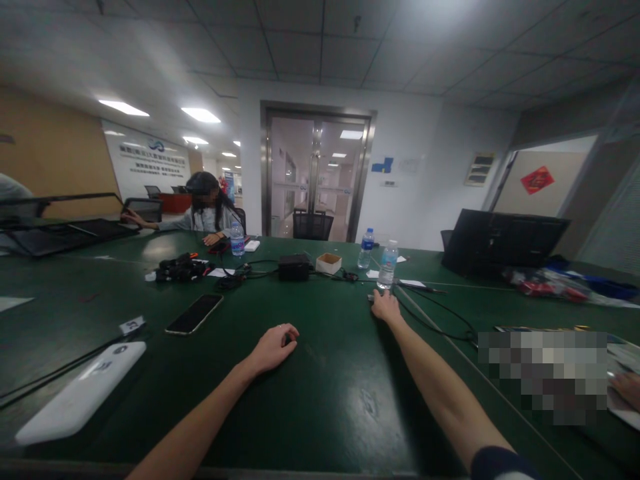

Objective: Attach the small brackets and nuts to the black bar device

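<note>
My right hand [386, 308] reaches forward over the green table, its fingers closed and pointing down just in front of a clear water bottle [387, 265]. A small greyish piece [371, 298] shows at the left side of these fingers, too small to name. Whether the fingertips touch the bottle's base is hidden. My left hand [274, 347] rests on the table nearer to me, loosely curled, with a gap between thumb and fingers and nothing in it. Left of it lies a dark-screened phone [195, 314].
A second bottle [367, 248], a small open box [329, 263] and a black box [294, 267] with cables stand farther back. A white device [85, 393] lies at left, a monitor [505, 243] at right. A person [205, 207] sits across the table [330, 413].
</note>
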`<state>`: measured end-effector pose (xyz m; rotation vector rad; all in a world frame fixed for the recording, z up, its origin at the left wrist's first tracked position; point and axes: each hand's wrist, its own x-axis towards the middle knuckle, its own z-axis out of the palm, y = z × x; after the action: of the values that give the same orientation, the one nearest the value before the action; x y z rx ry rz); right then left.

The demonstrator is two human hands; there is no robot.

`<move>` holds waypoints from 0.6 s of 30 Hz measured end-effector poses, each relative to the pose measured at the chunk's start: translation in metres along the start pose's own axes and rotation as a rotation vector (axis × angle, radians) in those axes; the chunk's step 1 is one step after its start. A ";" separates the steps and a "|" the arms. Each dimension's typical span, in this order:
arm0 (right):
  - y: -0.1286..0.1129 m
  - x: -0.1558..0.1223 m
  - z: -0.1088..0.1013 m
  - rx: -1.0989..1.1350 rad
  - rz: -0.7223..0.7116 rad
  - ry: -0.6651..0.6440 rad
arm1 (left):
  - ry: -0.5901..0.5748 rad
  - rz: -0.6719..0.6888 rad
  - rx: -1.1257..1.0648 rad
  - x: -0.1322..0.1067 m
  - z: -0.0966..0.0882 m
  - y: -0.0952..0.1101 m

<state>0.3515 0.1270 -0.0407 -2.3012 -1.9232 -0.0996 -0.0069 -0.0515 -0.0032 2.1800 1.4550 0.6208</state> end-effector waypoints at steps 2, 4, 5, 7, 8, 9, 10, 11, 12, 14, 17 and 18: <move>0.001 0.003 -0.001 0.030 -0.010 -0.012 | 0.000 0.003 0.015 0.000 0.000 0.001; 0.002 0.006 -0.002 0.065 -0.018 -0.023 | 0.008 0.012 0.033 0.000 0.000 0.002; 0.003 0.008 -0.003 0.082 -0.015 -0.022 | 0.010 0.016 0.038 0.000 0.000 0.002; 0.004 0.010 -0.002 0.111 0.024 -0.012 | 0.009 0.016 0.039 0.000 0.000 0.002; 0.005 0.011 -0.001 0.124 0.061 -0.009 | 0.008 0.011 0.038 0.000 0.000 0.002; 0.005 0.012 0.000 0.137 0.105 -0.012 | 0.006 0.007 0.038 -0.001 0.000 0.002; 0.006 0.013 0.001 0.150 0.151 -0.023 | 0.005 0.003 0.038 -0.001 -0.001 0.002; 0.007 0.015 0.003 0.162 0.193 -0.038 | 0.003 0.002 0.036 -0.001 -0.001 0.002; 0.007 0.017 0.005 0.174 0.226 -0.055 | 0.000 0.000 0.033 -0.001 -0.001 0.002; 0.009 0.021 0.008 0.193 0.265 -0.081 | -0.013 -0.007 0.026 -0.001 -0.001 0.002; 0.011 0.028 0.012 0.214 0.276 -0.103 | -0.033 -0.036 0.022 -0.001 -0.003 0.004; 0.012 0.030 0.013 0.222 0.271 -0.113 | -0.039 -0.044 0.021 -0.002 -0.003 0.004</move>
<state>0.3682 0.1564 -0.0496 -2.4294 -1.5554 0.2631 -0.0062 -0.0543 0.0017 2.1572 1.4920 0.5476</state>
